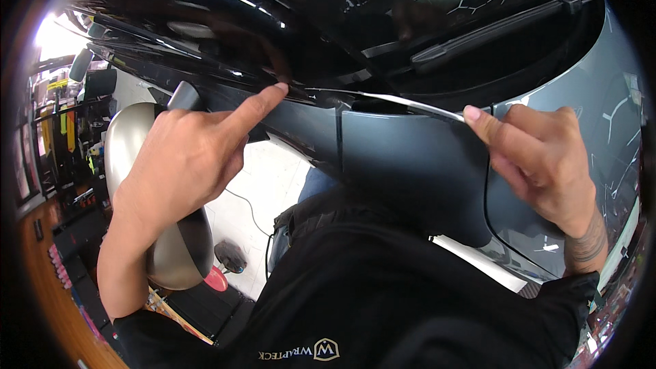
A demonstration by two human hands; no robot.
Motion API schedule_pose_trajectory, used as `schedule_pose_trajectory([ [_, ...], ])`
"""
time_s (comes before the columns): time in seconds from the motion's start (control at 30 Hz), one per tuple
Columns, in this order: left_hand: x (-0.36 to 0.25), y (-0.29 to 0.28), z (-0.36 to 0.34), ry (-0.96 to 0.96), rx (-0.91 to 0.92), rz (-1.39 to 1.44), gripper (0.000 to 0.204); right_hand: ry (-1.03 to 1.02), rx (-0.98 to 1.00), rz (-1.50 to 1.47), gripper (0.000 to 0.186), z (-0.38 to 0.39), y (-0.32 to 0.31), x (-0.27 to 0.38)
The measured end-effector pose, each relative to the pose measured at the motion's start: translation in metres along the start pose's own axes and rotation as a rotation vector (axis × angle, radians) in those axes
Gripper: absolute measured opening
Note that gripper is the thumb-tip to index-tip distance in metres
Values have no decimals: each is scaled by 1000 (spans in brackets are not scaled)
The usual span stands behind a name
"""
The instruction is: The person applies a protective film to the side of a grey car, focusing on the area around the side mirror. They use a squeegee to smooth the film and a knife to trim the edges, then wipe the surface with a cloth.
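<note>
My right hand (540, 157) is closed, with thumb and forefinger pinching the end of a thin pale strip (403, 102). The strip runs leftward, slightly bowed, along the lower edge of the dark windshield (328, 34), above a grey-blue body panel (410, 147). My left hand (188, 150) stretches its index finger to the dark trim at the window corner, near the strip's far end. The fingertip seems to touch the trim there. The other left fingers curl under, partly hidden, and nothing shows in them.
A champagne-coloured side mirror (126, 140) stands out below my left forearm. The wiper (506, 27) lies across the base of the windshield at the upper right. A thin cable (249, 205) runs over the pale floor. Shelves with tools (65, 130) stand at the far left.
</note>
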State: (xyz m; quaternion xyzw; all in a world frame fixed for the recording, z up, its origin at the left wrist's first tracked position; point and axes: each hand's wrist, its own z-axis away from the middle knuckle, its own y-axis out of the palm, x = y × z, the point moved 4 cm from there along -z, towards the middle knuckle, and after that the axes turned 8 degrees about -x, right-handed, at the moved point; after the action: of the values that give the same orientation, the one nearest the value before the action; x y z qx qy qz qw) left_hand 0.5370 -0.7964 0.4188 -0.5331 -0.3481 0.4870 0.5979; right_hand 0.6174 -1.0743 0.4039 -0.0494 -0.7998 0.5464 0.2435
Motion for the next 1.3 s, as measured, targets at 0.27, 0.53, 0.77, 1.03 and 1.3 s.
schedule_pose_trajectory([
  [0.27, -12, 1, -4, -21, 74, 52, 70, -37, -23, 0, 49, 4, 7, -6],
  [0.53, -13, 6, -1, -34, 81, 46, 71, -49, -38, -20, 49, 7, 11, -7],
  [0.77, -13, 7, -4, -56, 91, 61, 72, -30, -4, 7, 48, 14, 13, -9],
  [1.03, -15, 6, -4, -36, 107, 14, 74, -9, 9, 5, 47, 20, 12, -7],
  [1.3, -13, 6, -4, -37, 133, 24, 76, 18, 18, 9, 42, 23, 11, -5],
])
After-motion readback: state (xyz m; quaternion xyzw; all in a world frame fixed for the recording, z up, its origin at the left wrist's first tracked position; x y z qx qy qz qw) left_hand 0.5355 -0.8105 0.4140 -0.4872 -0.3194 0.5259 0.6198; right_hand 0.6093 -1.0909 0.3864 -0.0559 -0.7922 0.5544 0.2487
